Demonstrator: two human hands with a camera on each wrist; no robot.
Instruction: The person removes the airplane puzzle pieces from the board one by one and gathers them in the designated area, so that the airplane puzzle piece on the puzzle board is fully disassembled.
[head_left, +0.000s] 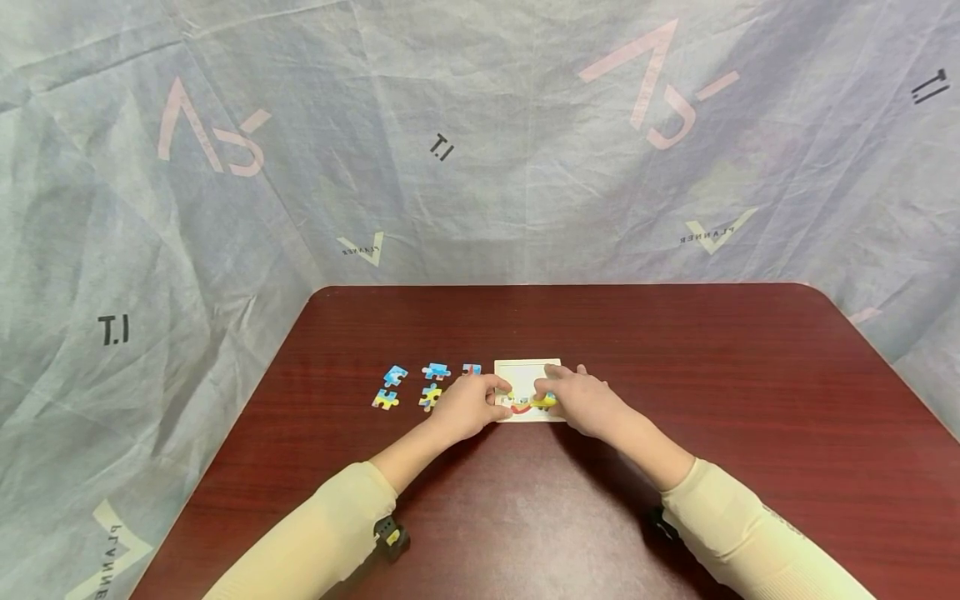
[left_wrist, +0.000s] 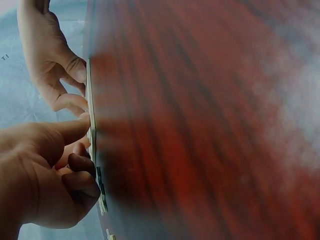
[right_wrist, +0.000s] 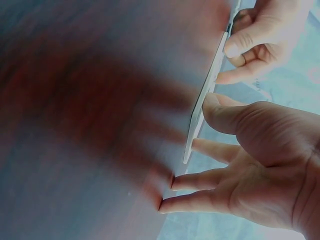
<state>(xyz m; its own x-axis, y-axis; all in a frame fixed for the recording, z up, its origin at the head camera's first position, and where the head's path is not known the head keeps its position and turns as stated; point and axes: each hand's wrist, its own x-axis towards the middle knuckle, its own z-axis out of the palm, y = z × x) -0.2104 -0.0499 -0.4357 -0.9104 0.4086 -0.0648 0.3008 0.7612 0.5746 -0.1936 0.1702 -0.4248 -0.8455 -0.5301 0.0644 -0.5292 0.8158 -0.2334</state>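
A shallow, light wooden puzzle tray [head_left: 527,362] lies on the table, with a red, yellow and white picture area [head_left: 521,408] along its near side. My left hand [head_left: 467,407] grips the tray's left side, thumb at the near corner and index finger reaching over the frame; its other fingers curl beside it. From the right, my right hand [head_left: 588,402] presses on the tray with thumb and index finger, next to a yellow puzzle piece [head_left: 546,401]. Its outer fingers stretch down to the table, as the right wrist view shows. Both hands cover parts of the tray.
Several loose jigsaw pieces, among them a blue one [head_left: 436,371] and a yellow one [head_left: 386,400], lie left of the tray. One piece [head_left: 472,368] is close behind the left hand. The dark red table [head_left: 675,333] meets grey printed cloth [head_left: 480,208] at the back.
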